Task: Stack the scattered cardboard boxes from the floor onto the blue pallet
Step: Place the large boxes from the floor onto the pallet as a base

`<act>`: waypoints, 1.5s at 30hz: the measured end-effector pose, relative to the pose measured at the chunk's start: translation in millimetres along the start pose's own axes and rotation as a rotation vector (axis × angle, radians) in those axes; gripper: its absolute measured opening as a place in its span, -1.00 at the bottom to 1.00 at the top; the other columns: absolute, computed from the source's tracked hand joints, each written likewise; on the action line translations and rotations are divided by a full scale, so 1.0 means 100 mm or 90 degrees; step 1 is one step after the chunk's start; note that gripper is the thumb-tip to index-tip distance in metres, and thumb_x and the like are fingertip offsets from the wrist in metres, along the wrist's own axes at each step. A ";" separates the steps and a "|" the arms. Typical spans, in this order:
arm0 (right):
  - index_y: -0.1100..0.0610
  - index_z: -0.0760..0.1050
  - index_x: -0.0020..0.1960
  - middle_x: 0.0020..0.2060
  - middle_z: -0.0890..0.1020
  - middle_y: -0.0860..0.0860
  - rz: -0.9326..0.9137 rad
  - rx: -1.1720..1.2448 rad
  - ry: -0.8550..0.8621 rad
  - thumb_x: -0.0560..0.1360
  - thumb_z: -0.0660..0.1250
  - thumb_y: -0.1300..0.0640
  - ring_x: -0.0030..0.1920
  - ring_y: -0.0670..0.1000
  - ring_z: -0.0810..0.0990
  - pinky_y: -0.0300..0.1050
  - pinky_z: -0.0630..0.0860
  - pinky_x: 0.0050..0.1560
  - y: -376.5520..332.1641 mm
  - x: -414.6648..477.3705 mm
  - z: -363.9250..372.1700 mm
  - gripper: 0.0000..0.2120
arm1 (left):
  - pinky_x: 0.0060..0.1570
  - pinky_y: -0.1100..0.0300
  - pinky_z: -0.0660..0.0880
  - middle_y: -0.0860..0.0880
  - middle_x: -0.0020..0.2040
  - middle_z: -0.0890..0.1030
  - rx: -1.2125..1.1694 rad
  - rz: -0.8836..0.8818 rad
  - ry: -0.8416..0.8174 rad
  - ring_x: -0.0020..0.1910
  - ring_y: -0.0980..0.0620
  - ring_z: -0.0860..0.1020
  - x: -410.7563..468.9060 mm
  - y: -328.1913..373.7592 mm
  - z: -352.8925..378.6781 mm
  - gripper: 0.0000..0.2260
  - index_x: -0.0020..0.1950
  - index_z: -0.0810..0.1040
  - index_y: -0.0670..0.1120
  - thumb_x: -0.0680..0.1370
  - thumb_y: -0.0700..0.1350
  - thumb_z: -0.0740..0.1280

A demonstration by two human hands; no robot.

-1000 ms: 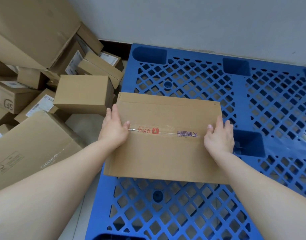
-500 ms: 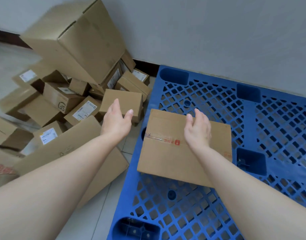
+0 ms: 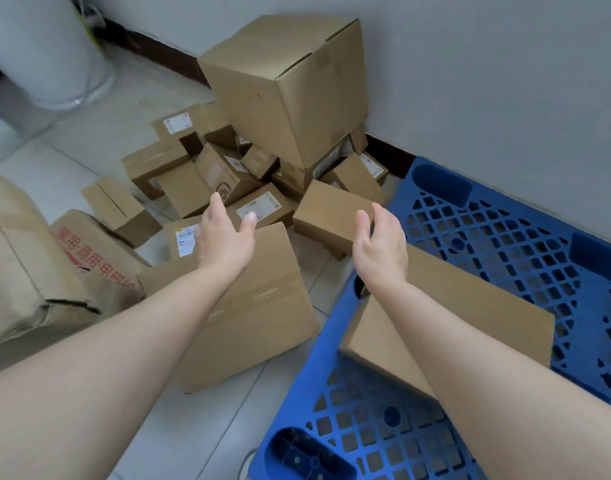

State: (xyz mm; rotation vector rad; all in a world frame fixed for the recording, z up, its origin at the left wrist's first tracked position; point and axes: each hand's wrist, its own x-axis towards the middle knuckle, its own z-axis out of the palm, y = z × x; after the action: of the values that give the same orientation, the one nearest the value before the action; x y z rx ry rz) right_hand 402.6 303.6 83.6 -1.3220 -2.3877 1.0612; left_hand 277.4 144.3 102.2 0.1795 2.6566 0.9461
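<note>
Released flat box lying on pallet at lower right, left hand and right hand wide, empty, now nearer small box at centre

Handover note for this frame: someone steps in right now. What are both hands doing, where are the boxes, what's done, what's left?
Left hand: open, empty, over the floor pile.
Right hand: open, empty, beside a small box on the floor next to the pallet; contact unclear.
Done: one flat box lies on the blue pallet.
Left: every other box, including the big box tilted atop the pile and the wide box on the floor under the left forearm.
</note>
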 end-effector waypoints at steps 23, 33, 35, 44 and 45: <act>0.11 0.07 0.54 0.49 0.25 0.05 -0.043 -0.106 -0.158 0.63 0.01 -0.15 0.49 0.07 0.19 0.09 0.17 0.46 0.38 0.08 1.88 -0.43 | 0.42 -0.04 0.19 -0.09 0.52 0.24 0.003 -0.244 0.100 0.48 -0.14 0.19 0.41 -2.26 0.32 -0.41 0.56 0.06 -0.05 0.60 0.10 0.17; 0.18 0.06 0.54 0.50 0.23 0.09 0.028 -0.120 -0.168 0.62 0.05 -0.14 0.48 0.12 0.20 0.12 0.19 0.44 0.98 0.13 2.51 -0.39 | 0.44 -0.01 0.10 -0.12 0.55 0.13 -0.004 -0.358 0.113 0.51 -0.14 0.10 0.49 -2.98 0.83 -0.34 0.57 -0.03 -0.13 0.60 0.12 0.17; 0.18 0.03 0.54 0.50 0.23 0.08 0.052 -0.109 -0.169 0.62 0.06 -0.13 0.48 0.12 0.20 0.09 0.18 0.43 1.07 0.15 2.60 -0.39 | 0.42 -0.04 0.16 -0.14 0.54 0.17 -0.030 -0.393 0.103 0.50 -0.15 0.14 0.51 -3.08 0.89 -0.33 0.57 -0.03 -0.14 0.60 0.14 0.15; 0.17 0.11 0.51 0.43 0.33 0.13 0.092 -0.103 -0.161 0.64 0.04 -0.08 0.40 0.19 0.32 0.10 0.27 0.34 1.03 0.16 2.61 -0.47 | 0.29 -0.08 0.36 -0.13 0.42 0.38 -0.103 -0.445 0.105 0.35 -0.20 0.38 0.54 -3.12 0.90 -0.46 0.48 0.20 -0.13 0.60 0.15 0.12; 0.16 0.13 0.51 0.42 0.34 0.13 0.087 -0.103 -0.165 0.64 0.03 -0.09 0.39 0.19 0.33 0.10 0.28 0.34 1.00 0.17 2.58 -0.47 | 0.29 -0.09 0.36 -0.11 0.42 0.38 -0.106 -0.439 0.106 0.35 -0.19 0.38 0.53 -3.08 0.86 -0.45 0.49 0.20 -0.11 0.60 0.16 0.12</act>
State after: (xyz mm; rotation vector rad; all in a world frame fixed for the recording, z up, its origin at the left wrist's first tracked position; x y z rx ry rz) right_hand 330.4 224.9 -172.2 -1.5038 -2.6521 1.1601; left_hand 252.0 -30.6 -169.6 -0.8269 2.4607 0.9461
